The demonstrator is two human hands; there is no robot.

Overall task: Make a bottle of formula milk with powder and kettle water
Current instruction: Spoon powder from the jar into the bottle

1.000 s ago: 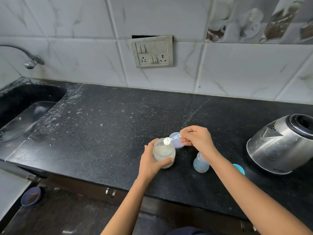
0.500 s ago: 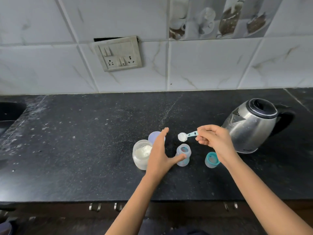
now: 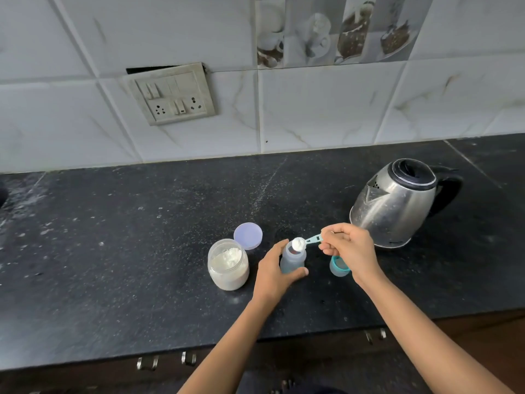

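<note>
On the dark bench [image 3: 113, 265], my left hand [image 3: 272, 275] is now wrapping its fingers [image 3: 279, 247] round the little bottle [image 3: 292, 260] it was only reaching for a moment ago. My right hand [image 3: 348, 245] is pinching the heaped scoop [image 3: 305, 242], now hovering over the bottle's mouth, so tipping looks next. The powder jar [image 3: 228, 265] is standing open beside it, with the kettle [image 3: 395, 203] waiting behind.

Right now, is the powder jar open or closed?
Open: the jar shows white powder, and its purple lid sits on the counter behind it.
</note>
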